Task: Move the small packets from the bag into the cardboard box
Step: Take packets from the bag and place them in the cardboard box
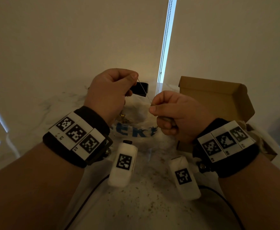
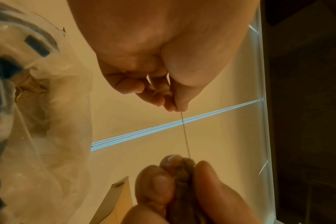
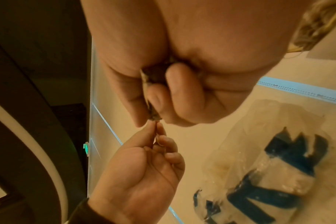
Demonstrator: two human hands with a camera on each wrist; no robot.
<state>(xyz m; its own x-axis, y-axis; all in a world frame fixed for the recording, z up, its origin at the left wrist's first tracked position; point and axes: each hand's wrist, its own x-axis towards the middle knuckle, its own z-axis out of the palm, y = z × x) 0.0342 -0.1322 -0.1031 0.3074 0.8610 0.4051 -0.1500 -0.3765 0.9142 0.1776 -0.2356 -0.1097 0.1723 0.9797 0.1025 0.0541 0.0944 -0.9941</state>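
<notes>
A clear plastic bag (image 1: 136,131) with blue letters lies on the white table between my wrists; it also shows in the wrist views (image 2: 38,121) (image 3: 278,166). My right hand (image 1: 152,108) grips a small brownish crumpled packet (image 3: 152,97) in its fist above the bag. A thin string (image 1: 143,92) runs taut from that packet (image 2: 184,174) up to my left hand (image 1: 135,79), which pinches the string's end (image 2: 177,109) between thumb and fingertip. The open cardboard box (image 1: 215,100) stands at the right, behind my right wrist.
A small black rectangular thing (image 1: 140,89) sits behind the string. Brown crinkled stuffing (image 1: 265,146) lies by the box's right side. Crumbs dot the marble tabletop (image 1: 144,188). A bead chain (image 1: 165,44) hangs in the gap between the blinds behind.
</notes>
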